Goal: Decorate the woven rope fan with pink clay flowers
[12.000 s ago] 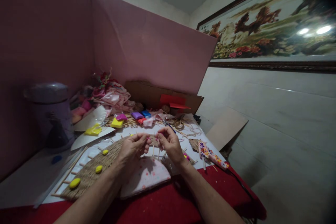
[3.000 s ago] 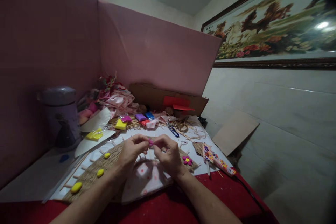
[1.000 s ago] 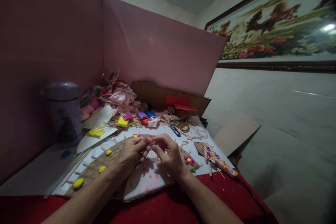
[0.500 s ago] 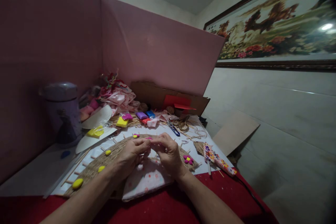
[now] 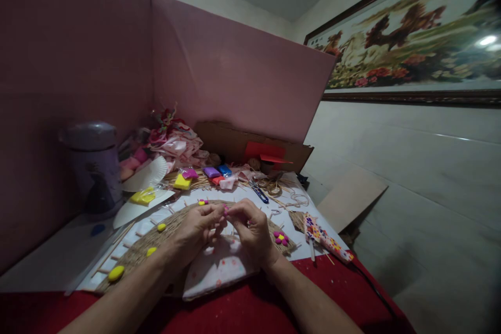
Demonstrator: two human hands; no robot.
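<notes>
My left hand (image 5: pixel 201 227) and my right hand (image 5: pixel 250 229) meet fingertip to fingertip, pinching a small bit of magenta clay (image 5: pixel 226 210) between them. Beneath them lies a fan-shaped piece woven of twine over sticks (image 5: pixel 135 253), with stick ends jutting from its curved edge. Yellow clay dots (image 5: pixel 116 273) sit along its left side. A magenta clay flower with a yellow middle (image 5: pixel 281 238) is on its right end, and a smaller magenta and yellow one (image 5: pixel 202 202) at the top. Spotted white fabric (image 5: pixel 219 271) covers the fan's lower centre, partly under my hands.
To the right lies a flower-patterned glue gun (image 5: pixel 326 242) with a black cord. Blue-handled scissors (image 5: pixel 259 193), twine (image 5: pixel 297 198) and clay packs (image 5: pixel 182 181) are farther back. A lilac lidded container (image 5: pixel 94 172) stands left, near paper fans (image 5: pixel 144 175). Pink panels (image 5: pixel 235 73) enclose the back.
The fingertips have shifted slightly around the magenta clay, which now shows more upright between them. Both arms and the fan stay in place.
</notes>
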